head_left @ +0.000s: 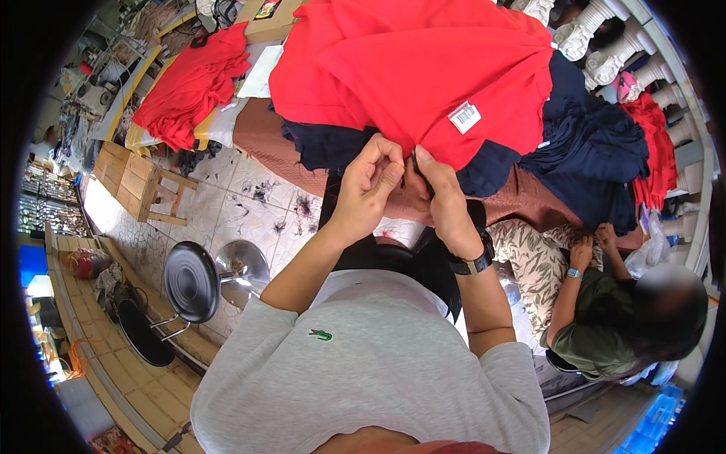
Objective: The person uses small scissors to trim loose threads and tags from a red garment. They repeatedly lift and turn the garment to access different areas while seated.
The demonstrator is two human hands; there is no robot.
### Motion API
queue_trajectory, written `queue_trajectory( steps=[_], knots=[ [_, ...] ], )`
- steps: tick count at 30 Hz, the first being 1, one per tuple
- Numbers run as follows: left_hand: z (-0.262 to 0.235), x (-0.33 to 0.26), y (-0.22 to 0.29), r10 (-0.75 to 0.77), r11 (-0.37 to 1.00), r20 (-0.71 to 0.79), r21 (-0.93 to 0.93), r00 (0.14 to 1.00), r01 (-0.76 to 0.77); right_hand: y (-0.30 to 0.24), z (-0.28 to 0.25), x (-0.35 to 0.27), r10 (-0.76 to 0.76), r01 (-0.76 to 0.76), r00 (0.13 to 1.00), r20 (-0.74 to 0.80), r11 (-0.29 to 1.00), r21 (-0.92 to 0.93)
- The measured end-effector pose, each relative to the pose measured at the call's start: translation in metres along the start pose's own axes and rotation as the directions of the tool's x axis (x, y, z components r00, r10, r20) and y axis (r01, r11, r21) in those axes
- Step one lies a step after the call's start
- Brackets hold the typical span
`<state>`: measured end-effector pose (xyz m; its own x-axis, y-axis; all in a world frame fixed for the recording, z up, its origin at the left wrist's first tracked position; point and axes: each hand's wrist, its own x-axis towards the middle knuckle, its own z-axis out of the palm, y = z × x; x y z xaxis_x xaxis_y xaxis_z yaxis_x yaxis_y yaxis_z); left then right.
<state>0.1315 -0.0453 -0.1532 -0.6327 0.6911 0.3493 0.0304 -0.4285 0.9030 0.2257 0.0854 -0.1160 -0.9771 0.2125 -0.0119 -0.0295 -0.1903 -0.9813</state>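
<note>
A bright red garment (423, 68) is spread over the table in front of me, with a white label (464, 117) showing on it. My left hand (372, 181) is closed, thumb and forefinger pinched at the garment's near edge. Close beside it, my right hand (446, 200) is closed around a small black tool (417, 163) at the same edge; its exact kind is mostly hidden by the fingers. Dark navy garments (321, 145) lie beneath the red one.
More navy garments (582, 136) are heaped at the right, where a co-worker (612, 318) sits handling cloth. Another red garment (198, 83) lies on a table at the left. A black round stool (191, 281) and a wooden stool (130, 181) stand on the tiled floor.
</note>
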Motion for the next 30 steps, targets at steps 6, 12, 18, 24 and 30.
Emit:
queue_trajectory(
  steps=[6, 12, 18, 24, 30],
  knots=[
    [0.006, -0.001, 0.007, 0.087, 0.933, 0.021, -0.352, 0.996, -0.074, 0.008, -0.006, -0.033, -0.574, 0.433, 0.805, -0.149, 0.741, -0.513],
    [0.017, 0.007, 0.021, 0.069, 0.982, 0.003, -0.174, 0.998, -0.068, 0.005, 0.002, -0.030, -0.693, 0.325, 0.646, -0.320, 0.629, -0.706],
    [0.019, 0.011, 0.025, 0.057, 0.967, -0.031, -0.249, 0.998, -0.063, -0.008, -0.008, -0.015, -0.786, 0.389, 0.555, -0.271, 0.534, -0.751],
    [0.022, 0.010, 0.028, 0.107, 0.994, -0.095, 0.023, 0.990, -0.105, -0.030, 0.007, -0.007, -0.772, 0.356, 0.631, -0.073, 0.372, -0.857],
    [-0.008, 0.071, 0.021, 0.653, 0.413, -0.224, 0.906, 0.724, -0.093, -0.053, -0.010, -0.029, -0.787, 0.376, 0.589, -0.187, 0.471, -0.798]
  ],
)
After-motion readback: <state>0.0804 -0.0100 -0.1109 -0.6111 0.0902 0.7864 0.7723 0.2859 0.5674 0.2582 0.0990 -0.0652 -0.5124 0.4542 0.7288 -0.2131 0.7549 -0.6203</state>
